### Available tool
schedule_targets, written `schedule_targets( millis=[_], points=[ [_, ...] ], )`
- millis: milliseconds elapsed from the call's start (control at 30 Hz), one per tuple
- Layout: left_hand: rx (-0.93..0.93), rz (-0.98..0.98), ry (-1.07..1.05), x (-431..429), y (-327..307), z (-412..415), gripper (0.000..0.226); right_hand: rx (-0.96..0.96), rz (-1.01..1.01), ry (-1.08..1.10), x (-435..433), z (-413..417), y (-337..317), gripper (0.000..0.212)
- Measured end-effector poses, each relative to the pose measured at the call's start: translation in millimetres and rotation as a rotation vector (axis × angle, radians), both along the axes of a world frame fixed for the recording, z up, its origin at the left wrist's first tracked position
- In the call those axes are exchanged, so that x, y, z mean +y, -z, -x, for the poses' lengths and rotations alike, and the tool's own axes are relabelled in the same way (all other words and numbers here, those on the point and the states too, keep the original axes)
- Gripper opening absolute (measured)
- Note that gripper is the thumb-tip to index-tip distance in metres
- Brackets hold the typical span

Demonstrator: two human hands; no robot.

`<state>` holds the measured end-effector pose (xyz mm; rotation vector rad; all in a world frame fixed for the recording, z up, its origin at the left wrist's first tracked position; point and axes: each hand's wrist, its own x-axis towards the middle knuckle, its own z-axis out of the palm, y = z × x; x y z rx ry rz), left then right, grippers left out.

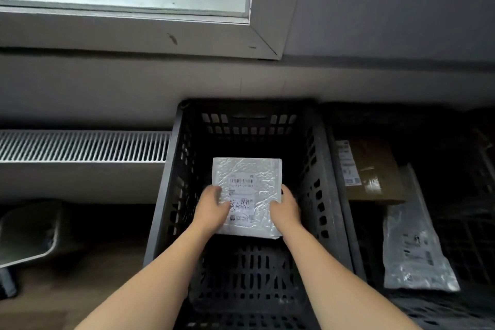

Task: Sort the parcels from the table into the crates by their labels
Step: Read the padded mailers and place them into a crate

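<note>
A flat white plastic-wrapped parcel (249,174) with a barcode label and handwriting faces up inside a dark slotted crate (171,179) in the middle of the view. My left hand (211,206) grips its left edge and my right hand (285,207) grips its right edge, both reaching down into the crate. I cannot tell whether the parcel touches the crate floor. A second dark crate (340,195) on the right holds a brown cardboard box (375,169) and a long grey plastic mailer (412,249).
A white radiator (80,146) runs along the wall left of the middle crate, under a window sill (134,32). A grey metal object (29,230) lies on the brown floor at lower left.
</note>
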<state>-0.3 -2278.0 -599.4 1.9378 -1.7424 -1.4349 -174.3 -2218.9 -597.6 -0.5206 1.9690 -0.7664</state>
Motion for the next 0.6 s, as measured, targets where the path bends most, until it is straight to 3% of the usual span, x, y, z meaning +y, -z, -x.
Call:
schedule_targets(
  millis=[167, 400, 600],
  points=[
    [-0.089, 0.053, 0.003, -18, 6, -2, 0.058, 0.01, -0.011, -0.112, -22, 1, 0, 0.068],
    [-0.124, -0.066, 0.147, -2, 26, -1, 0.055, -0.005, -0.147, -0.172, -4, -14, 19, 0.058],
    [-0.091, -0.126, 0.109, 7, 15, 2, 0.051, -0.063, -0.197, -0.265, 0, -17, 6, 0.055]
  ],
)
